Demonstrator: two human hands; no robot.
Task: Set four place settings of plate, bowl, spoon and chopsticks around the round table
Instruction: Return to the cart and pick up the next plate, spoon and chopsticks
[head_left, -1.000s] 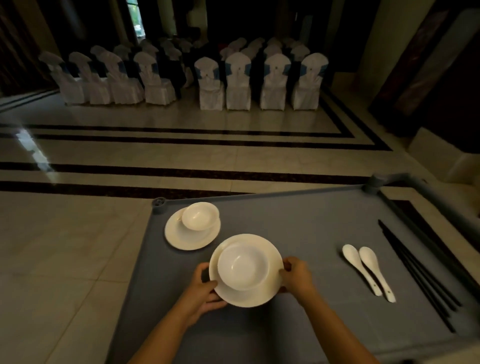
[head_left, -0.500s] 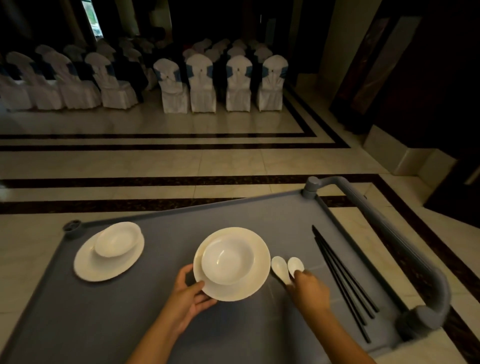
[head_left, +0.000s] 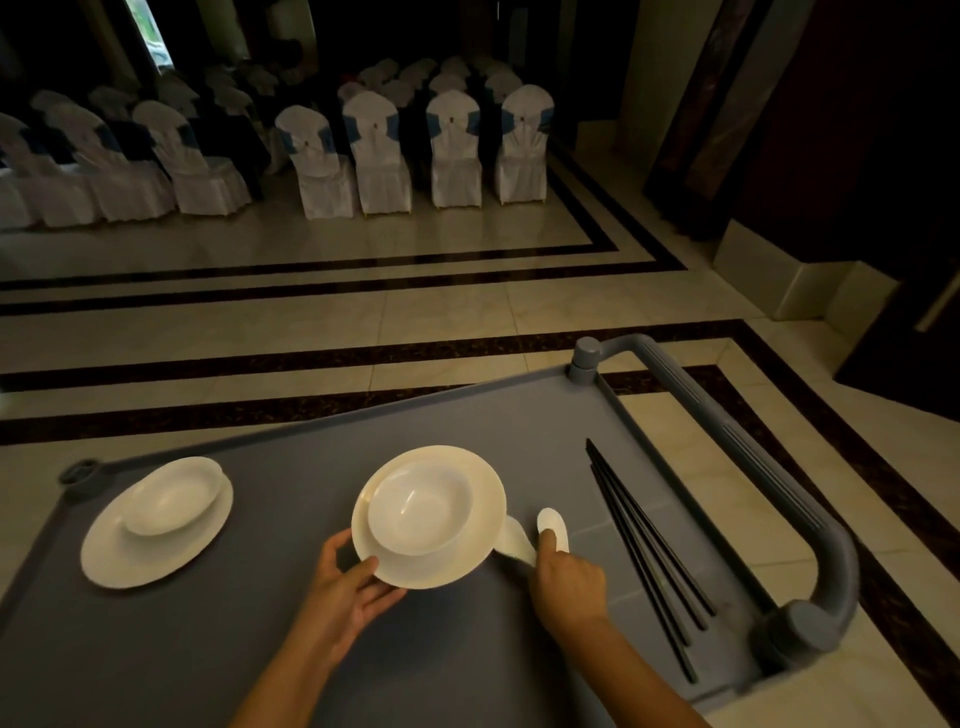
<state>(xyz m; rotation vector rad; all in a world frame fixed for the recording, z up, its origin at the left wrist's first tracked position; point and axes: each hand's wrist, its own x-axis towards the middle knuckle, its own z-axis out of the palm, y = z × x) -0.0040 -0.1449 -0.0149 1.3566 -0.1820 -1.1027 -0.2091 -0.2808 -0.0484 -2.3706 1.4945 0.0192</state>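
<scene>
On the grey cart top (head_left: 291, 649), my left hand (head_left: 353, 582) grips the near-left rim of a white plate (head_left: 480, 551) that carries a white bowl (head_left: 421, 506) and is tilted slightly off the surface. My right hand (head_left: 569, 579) lies over the handles of two white spoons; one spoon (head_left: 553, 525) shows its scoop by my fingertip, the other spoon (head_left: 515, 543) is partly under the plate's rim. Several black chopsticks (head_left: 644, 545) lie to the right. A second plate (head_left: 104, 556) with a bowl (head_left: 174, 493) stands at the left.
The cart's grey handle bar (head_left: 810, 514) curves along its right side, with corner posts (head_left: 584, 358) at the back. Beyond lies a tiled floor with dark stripes and rows of white-covered chairs (head_left: 379, 150). The round table is out of view.
My right hand left the plate's right rim and moved onto the two spoons. The left hand keeps its hold on the plate, now lifted a little. The view swung to the right.
</scene>
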